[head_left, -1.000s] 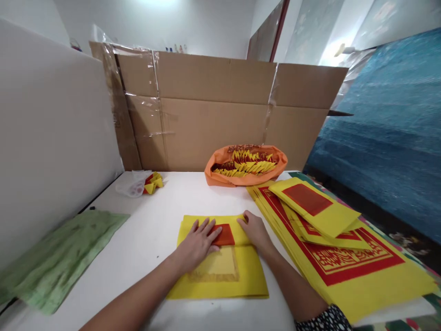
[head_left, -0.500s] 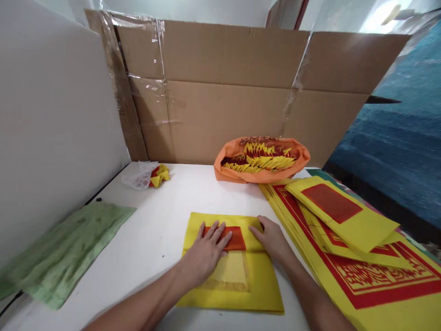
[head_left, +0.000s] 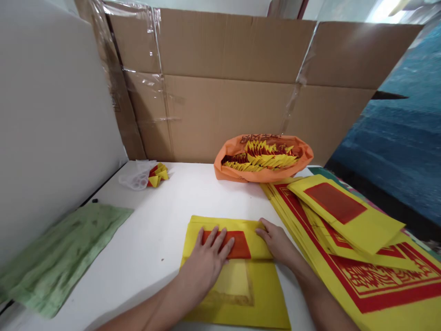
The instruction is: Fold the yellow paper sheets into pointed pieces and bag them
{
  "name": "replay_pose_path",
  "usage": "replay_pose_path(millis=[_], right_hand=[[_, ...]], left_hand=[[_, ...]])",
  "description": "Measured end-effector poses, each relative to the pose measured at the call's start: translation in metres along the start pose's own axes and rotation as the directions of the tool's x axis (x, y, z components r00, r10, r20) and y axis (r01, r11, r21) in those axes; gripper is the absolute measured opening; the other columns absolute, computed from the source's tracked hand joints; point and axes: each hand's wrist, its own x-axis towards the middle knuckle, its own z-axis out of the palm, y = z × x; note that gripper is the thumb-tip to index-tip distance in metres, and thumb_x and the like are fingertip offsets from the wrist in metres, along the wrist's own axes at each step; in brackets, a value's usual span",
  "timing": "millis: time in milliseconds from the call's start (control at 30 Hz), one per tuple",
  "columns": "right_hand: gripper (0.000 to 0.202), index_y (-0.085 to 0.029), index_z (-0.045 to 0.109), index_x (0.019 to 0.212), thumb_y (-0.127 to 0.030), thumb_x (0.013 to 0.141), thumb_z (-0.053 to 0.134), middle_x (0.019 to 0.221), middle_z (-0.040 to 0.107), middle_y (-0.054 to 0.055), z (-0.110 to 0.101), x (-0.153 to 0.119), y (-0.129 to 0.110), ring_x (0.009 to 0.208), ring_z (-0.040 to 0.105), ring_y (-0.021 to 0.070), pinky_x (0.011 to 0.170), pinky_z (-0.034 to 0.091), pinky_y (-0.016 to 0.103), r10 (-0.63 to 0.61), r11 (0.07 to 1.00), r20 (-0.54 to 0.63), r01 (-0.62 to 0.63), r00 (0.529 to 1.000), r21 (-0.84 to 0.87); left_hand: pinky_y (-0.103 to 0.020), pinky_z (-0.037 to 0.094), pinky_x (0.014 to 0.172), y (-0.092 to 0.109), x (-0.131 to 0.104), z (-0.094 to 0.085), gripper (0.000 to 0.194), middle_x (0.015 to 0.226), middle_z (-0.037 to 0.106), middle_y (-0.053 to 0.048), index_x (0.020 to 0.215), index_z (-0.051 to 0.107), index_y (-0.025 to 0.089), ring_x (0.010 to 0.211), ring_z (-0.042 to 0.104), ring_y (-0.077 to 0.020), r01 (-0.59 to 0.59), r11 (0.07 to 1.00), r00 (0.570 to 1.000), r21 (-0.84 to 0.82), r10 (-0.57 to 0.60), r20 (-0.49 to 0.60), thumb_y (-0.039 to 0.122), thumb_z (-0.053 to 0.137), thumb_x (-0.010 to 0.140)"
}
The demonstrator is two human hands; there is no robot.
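In front of me on the white table lies a stack of yellow joss paper, its upper part folded over, with a red rectangle near the top and a pale gold patch below. My left hand rests flat on it, fingers spread, partly covering the red rectangle. At the paper's upper right edge my right hand has thumb and fingers brought together on the border; its other fingertips are partly hidden.
Beyond the paper stands an orange bag of folded yellow and red paper pieces. Large printed yellow sheets are piled at right, smaller folded ones on top. A green cloth and white plastic bag lie left. Cardboard rises behind.
The right hand's thumb and fingers have come together at the paper's upper right edge. My left hand stays flat on the paper. The view has shifted slightly.
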Motion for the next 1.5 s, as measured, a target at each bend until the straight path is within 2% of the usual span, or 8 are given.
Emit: replay_pose_path(millis=[267, 433, 700, 967, 1200, 1400, 1500], right_hand=[[0.021, -0.024, 0.039, 0.072, -0.039, 0.087, 0.042, 0.064, 0.053, -0.003, -0.004, -0.002, -0.001, 0.061, 0.049, 0.0170, 0.057, 0.033, 0.027, -0.001, 0.998, 0.023, 0.003, 1.000, -0.064], [0.026, -0.025, 0.035, 0.071, -0.043, 0.088, 0.042, 0.058, 0.049, -0.005, -0.002, 0.000, 0.001, 0.056, 0.046, 0.0162, 0.054, 0.030, 0.026, 0.032, 0.994, -0.036, -0.036, 0.999, -0.099], [0.028, -0.025, 0.033, 0.070, -0.044, 0.087, 0.043, 0.054, 0.044, -0.007, 0.003, 0.005, 0.003, 0.052, 0.042, 0.0149, 0.052, 0.027, 0.025, 0.065, 0.984, -0.074, -0.077, 0.995, -0.159], [0.025, -0.025, 0.032, 0.070, -0.043, 0.085, 0.042, 0.054, 0.047, -0.006, 0.003, 0.006, 0.002, 0.052, 0.042, 0.0149, 0.053, 0.027, 0.025, 0.081, 0.980, -0.066, -0.092, 0.995, -0.175], [0.026, -0.025, 0.033, 0.068, -0.043, 0.083, 0.044, 0.050, 0.042, -0.007, 0.002, 0.005, 0.000, 0.050, 0.038, 0.0138, 0.051, 0.025, 0.024, 0.074, 0.981, -0.081, -0.087, 0.994, -0.174], [0.026, -0.025, 0.032, 0.068, -0.044, 0.083, 0.043, 0.050, 0.042, -0.007, 0.002, 0.006, 0.000, 0.050, 0.038, 0.0136, 0.051, 0.025, 0.024, 0.065, 0.981, -0.075, -0.078, 0.995, -0.175], [0.026, -0.025, 0.032, 0.068, -0.044, 0.083, 0.042, 0.051, 0.042, -0.007, 0.002, 0.006, 0.000, 0.050, 0.039, 0.0139, 0.051, 0.026, 0.024, 0.064, 0.980, -0.076, -0.077, 0.995, -0.185]], left_hand=[[-0.064, 0.028, 0.108, 0.001, 0.000, 0.007, 0.049, 0.150, 0.039, -0.014, 0.145, 0.040, 0.021, 0.137, 0.035, -0.0382, -0.034, 0.999, 0.999, -0.036, 0.034, 0.001, 0.021, 0.042, 0.096], [-0.065, 0.026, 0.108, -0.001, 0.002, 0.010, 0.051, 0.152, 0.036, -0.014, 0.147, 0.036, 0.022, 0.139, 0.032, -0.0382, -0.024, 0.998, 0.999, -0.051, 0.023, -0.023, 0.020, 0.043, 0.096], [-0.066, 0.027, 0.107, -0.003, 0.007, 0.003, 0.050, 0.153, 0.034, -0.012, 0.148, 0.033, 0.025, 0.140, 0.030, -0.0370, 0.006, 1.000, 1.000, -0.029, -0.006, 0.007, 0.025, 0.042, 0.099], [-0.067, 0.028, 0.107, -0.002, 0.008, -0.001, 0.050, 0.153, 0.032, -0.013, 0.148, 0.033, 0.024, 0.140, 0.030, -0.0376, 0.024, 1.000, 0.999, -0.011, -0.024, 0.033, 0.026, 0.042, 0.099], [-0.070, 0.027, 0.105, 0.001, 0.006, 0.005, 0.050, 0.153, 0.032, -0.013, 0.148, 0.033, 0.024, 0.140, 0.028, -0.0393, 0.050, 0.999, 0.999, 0.004, -0.051, 0.016, 0.024, 0.042, 0.099], [-0.070, 0.024, 0.107, 0.000, 0.003, 0.015, 0.053, 0.156, 0.028, -0.011, 0.151, 0.027, 0.027, 0.142, 0.023, -0.0375, 0.051, 0.999, 0.998, 0.008, -0.051, -0.033, 0.025, 0.039, 0.099], [-0.070, 0.024, 0.107, 0.001, 0.003, 0.013, 0.053, 0.156, 0.028, -0.011, 0.151, 0.027, 0.027, 0.142, 0.024, -0.0382, 0.048, 0.999, 0.999, -0.004, -0.048, -0.016, 0.027, 0.039, 0.099]])
